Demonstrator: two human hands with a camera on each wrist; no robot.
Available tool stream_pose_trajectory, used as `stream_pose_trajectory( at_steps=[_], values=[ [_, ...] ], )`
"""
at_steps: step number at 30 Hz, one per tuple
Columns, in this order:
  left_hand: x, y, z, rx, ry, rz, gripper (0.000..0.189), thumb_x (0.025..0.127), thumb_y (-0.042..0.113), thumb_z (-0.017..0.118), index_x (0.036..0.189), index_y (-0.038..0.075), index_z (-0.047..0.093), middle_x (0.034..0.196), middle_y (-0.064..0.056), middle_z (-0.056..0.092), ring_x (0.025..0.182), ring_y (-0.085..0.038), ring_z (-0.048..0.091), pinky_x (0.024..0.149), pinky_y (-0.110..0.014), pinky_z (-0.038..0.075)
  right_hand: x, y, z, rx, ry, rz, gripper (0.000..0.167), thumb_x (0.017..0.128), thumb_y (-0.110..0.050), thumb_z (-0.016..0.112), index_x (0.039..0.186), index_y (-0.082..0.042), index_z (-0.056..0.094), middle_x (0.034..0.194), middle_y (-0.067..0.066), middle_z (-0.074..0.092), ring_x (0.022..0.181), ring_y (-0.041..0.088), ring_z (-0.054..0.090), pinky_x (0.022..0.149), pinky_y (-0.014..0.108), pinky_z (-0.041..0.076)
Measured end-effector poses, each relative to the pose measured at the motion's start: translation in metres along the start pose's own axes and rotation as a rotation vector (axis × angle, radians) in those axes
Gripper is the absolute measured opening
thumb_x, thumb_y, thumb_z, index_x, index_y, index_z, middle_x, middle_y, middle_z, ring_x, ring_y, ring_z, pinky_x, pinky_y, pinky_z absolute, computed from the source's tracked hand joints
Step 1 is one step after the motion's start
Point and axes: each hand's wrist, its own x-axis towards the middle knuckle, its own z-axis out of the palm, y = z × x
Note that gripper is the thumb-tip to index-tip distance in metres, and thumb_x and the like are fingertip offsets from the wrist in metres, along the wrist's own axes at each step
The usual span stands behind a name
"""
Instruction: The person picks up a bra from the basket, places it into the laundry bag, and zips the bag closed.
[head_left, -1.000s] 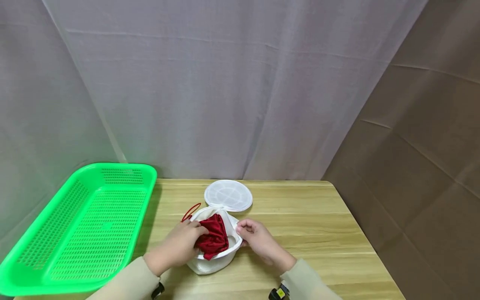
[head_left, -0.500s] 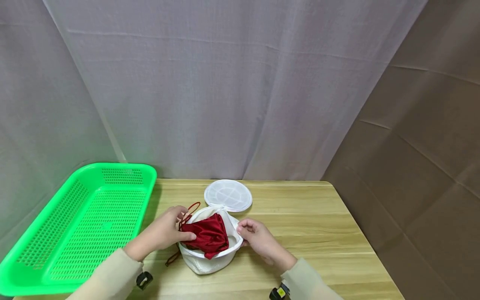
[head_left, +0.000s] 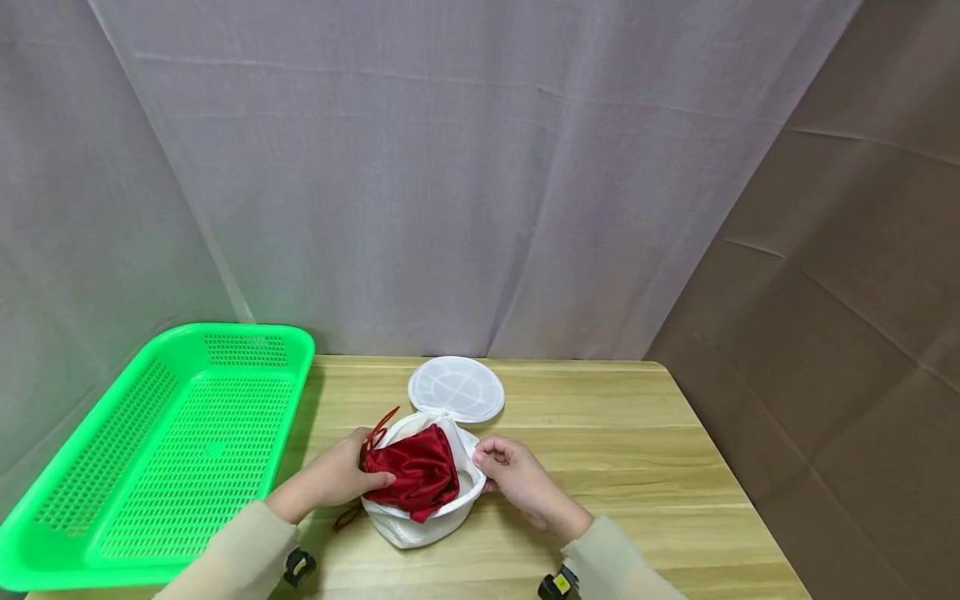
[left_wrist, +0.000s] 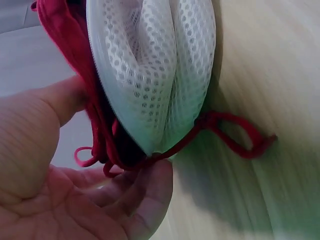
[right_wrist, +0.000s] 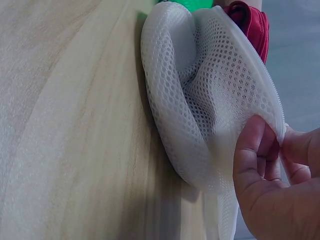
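A white mesh laundry bag [head_left: 412,533] with a zippered rim stands on the table, its round lid [head_left: 457,390] folded back behind it. Across its mouth lies a red satin drawstring pouch [head_left: 416,473], partly inside. My left hand [head_left: 337,472] grips the pouch's drawstring end, thumb on top and fingers beneath at the bag's left rim. In the left wrist view a red cord [left_wrist: 185,142] trails past those fingertips and loops over the table. On the other side my right hand [head_left: 517,482] pinches the zippered edge, pulling the mesh [right_wrist: 230,85] outward in the right wrist view.
A big green plastic basket [head_left: 198,467] with a perforated bottom stands at the left. The wooden table [head_left: 622,467] stretches off to the right. A grey curtain [head_left: 375,208] hangs behind, and a brown cloth [head_left: 847,292] covers the right side.
My left hand has drawn back left from the pouch's middle and now grips its drawstring end. The pouch lies spread flatter over the rim. My right hand stays at the bag's edge.
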Motion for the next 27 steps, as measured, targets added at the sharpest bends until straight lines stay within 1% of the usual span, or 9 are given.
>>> stream_pose_trajectory(
  at_steps=[2, 5, 9, 15, 19, 23, 27],
  values=[
    [0.000, 0.002, 0.002, -0.004, 0.005, 0.000, 0.074, 0.075, 0.030, 0.084, 0.128, -0.007, 0.049, 0.108, -0.012, 0.063, 0.101, -0.026, 0.061, 0.089, -0.044, 0.047, -0.001, 0.000, 0.000, 0.000, 0.002, 0.002, 0.016, 0.098, -0.010, 0.056, 0.104, 0.005, 0.058, 0.091, 0.007, 0.062, 0.079, 0.015, 0.059, 0.069, 0.031, 0.053],
    [0.000, 0.004, 0.004, -0.008, 0.009, -0.009, 0.073, 0.073, 0.029, 0.085, 0.126, -0.006, 0.049, 0.104, -0.012, 0.064, 0.096, -0.024, 0.061, 0.087, -0.043, 0.048, -0.002, 0.000, 0.001, 0.005, 0.003, 0.001, 0.017, 0.098, -0.010, 0.056, 0.105, 0.005, 0.058, 0.091, 0.007, 0.062, 0.079, 0.015, 0.059, 0.069, 0.030, 0.052],
    [-0.001, 0.004, 0.004, -0.019, -0.022, -0.016, 0.077, 0.072, 0.028, 0.085, 0.129, -0.006, 0.046, 0.104, -0.012, 0.063, 0.097, -0.024, 0.061, 0.088, -0.044, 0.047, -0.003, -0.001, 0.001, 0.000, 0.004, 0.003, 0.018, 0.098, -0.010, 0.056, 0.106, 0.005, 0.058, 0.091, 0.007, 0.062, 0.080, 0.015, 0.059, 0.070, 0.031, 0.052],
    [-0.001, 0.007, 0.005, -0.054, -0.066, -0.017, 0.093, 0.072, 0.027, 0.084, 0.140, -0.009, 0.032, 0.115, -0.021, 0.060, 0.107, -0.032, 0.058, 0.095, -0.049, 0.043, -0.002, -0.002, 0.000, -0.015, 0.017, -0.012, 0.019, 0.097, -0.012, 0.057, 0.106, 0.005, 0.059, 0.091, 0.007, 0.062, 0.080, 0.015, 0.058, 0.070, 0.030, 0.051],
    [0.000, 0.011, 0.008, -0.104, -0.077, 0.012, 0.097, 0.072, 0.022, 0.084, 0.144, -0.008, 0.026, 0.116, -0.021, 0.059, 0.108, -0.031, 0.057, 0.096, -0.048, 0.042, -0.001, -0.001, -0.002, -0.020, 0.024, -0.014, 0.019, 0.097, -0.013, 0.058, 0.105, 0.004, 0.060, 0.091, 0.006, 0.063, 0.080, 0.014, 0.058, 0.069, 0.028, 0.050],
    [0.002, 0.014, 0.005, -0.140, -0.049, 0.056, 0.097, 0.072, 0.019, 0.082, 0.146, -0.006, 0.023, 0.117, -0.020, 0.059, 0.107, -0.029, 0.057, 0.096, -0.048, 0.042, -0.002, -0.003, -0.004, 0.005, 0.037, -0.029, 0.020, 0.097, -0.012, 0.057, 0.107, 0.006, 0.059, 0.091, 0.006, 0.062, 0.081, 0.014, 0.058, 0.071, 0.031, 0.051],
    [0.005, 0.018, -0.001, -0.139, 0.017, 0.080, 0.093, 0.074, 0.014, 0.079, 0.146, -0.004, 0.024, 0.121, -0.022, 0.057, 0.108, -0.030, 0.057, 0.096, -0.049, 0.043, -0.003, -0.007, -0.006, 0.012, 0.056, -0.045, 0.021, 0.097, -0.010, 0.057, 0.108, 0.008, 0.058, 0.091, 0.007, 0.062, 0.080, 0.014, 0.058, 0.072, 0.034, 0.051]
  ],
)
